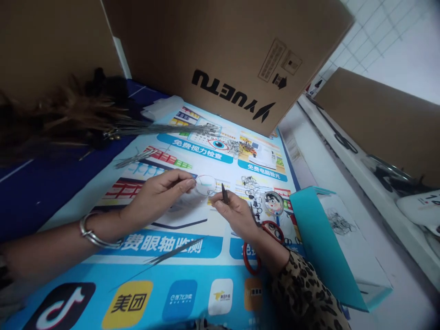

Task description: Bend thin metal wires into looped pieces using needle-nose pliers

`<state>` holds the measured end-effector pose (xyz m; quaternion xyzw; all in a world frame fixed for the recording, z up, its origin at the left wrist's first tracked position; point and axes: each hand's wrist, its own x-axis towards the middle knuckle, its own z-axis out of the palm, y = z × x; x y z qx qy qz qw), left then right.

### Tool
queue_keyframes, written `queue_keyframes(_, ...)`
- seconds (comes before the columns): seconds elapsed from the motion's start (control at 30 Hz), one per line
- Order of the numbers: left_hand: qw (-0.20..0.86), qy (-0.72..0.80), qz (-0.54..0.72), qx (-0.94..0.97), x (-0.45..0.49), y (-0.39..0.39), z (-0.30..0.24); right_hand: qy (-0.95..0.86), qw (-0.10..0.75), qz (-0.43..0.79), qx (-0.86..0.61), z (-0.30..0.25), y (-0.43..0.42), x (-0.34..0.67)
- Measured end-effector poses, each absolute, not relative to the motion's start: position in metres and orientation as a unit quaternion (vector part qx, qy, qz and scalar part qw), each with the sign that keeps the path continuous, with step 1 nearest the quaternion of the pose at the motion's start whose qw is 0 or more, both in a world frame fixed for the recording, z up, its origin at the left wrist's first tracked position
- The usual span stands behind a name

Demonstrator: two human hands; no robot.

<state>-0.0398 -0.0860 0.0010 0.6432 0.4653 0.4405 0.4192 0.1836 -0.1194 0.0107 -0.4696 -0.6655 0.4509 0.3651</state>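
Observation:
My left hand (168, 192) pinches the edge of a thin wire ring (207, 194) between thumb and forefinger, above the printed poster. The fingers of my right hand (235, 211) are closed at the ring's lower right side. A dark, pointed tool tip (224, 193) stands up between them; the rest of that tool is hidden by the hand. Red looped handles (252, 259), like those of scissors, show beside and behind my right wrist. Several thin wires (177, 250) lie on the poster below my hands. Small dark rings (256, 201) lie scattered right of my right hand.
A large cardboard box (227, 55) stands at the back. Long wire bundles (172, 129) and brown feathery material (68, 110) lie at the left. A round clear-topped container (274, 203) and an open teal box (326, 247) with tangled wire (339, 221) are on the right.

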Motion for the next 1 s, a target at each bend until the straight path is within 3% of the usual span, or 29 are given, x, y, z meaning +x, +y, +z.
queue_keyframes(0.3,0.409,0.465,0.473,0.627,-0.040,-0.084,-0.001,-0.903,0.088,0.250,-0.338,0.025,-0.131,0.172)
queue_keyframes(0.5,0.417,0.472,0.492,0.601,-0.041,-0.079,-0.004,-0.923,-0.003,0.181,-0.339,0.022,-0.140,0.167)
queue_keyframes(0.83,0.506,0.428,0.492,0.565,-0.039,-0.075,-0.012,-0.931,0.008,0.157,-0.329,0.022,-0.145,0.166)
queue_keyframes(1.0,0.518,0.430,0.489,0.555,-0.039,-0.074,-0.011,-0.906,0.163,0.214,-0.327,0.013,-0.138,0.173)
